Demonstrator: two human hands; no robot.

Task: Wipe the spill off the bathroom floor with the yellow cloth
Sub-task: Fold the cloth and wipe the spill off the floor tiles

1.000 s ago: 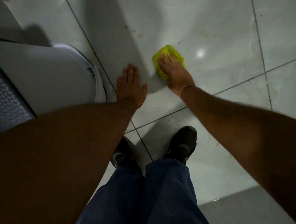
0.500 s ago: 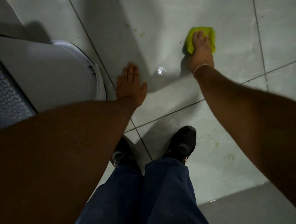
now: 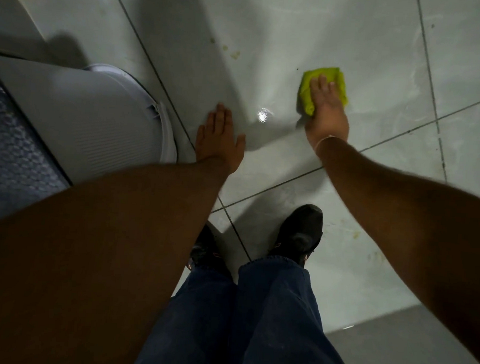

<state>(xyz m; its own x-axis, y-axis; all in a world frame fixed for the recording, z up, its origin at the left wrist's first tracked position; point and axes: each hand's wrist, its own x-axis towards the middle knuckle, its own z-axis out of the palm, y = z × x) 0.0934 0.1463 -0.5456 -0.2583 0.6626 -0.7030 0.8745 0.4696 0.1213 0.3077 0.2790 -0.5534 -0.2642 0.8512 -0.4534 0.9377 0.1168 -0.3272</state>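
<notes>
A folded yellow cloth [image 3: 333, 78] lies flat on the pale grey floor tiles, and my right hand [image 3: 327, 111] presses down on it with fingers spread over its near half. My left hand [image 3: 219, 139] rests flat on the floor, palm down and holding nothing, about a hand's width left of the cloth. Small yellowish-brown spots of the spill [image 3: 234, 55] sit on the tile beyond and left of the cloth. Fainter stains [image 3: 355, 234] mark the tile near my right shoe.
A white ribbed toilet base [image 3: 103, 119] stands at the left, close to my left hand. A blue patterned mat [image 3: 9, 156] lies at the far left. My black shoes [image 3: 300, 232] and dark trouser legs fill the lower middle. A darker grey strip [image 3: 419, 344] runs at bottom right.
My right hand has slid the cloth back toward me and slightly left from its farthest reach half a second ago. The left hand has stayed planted on the floor.
</notes>
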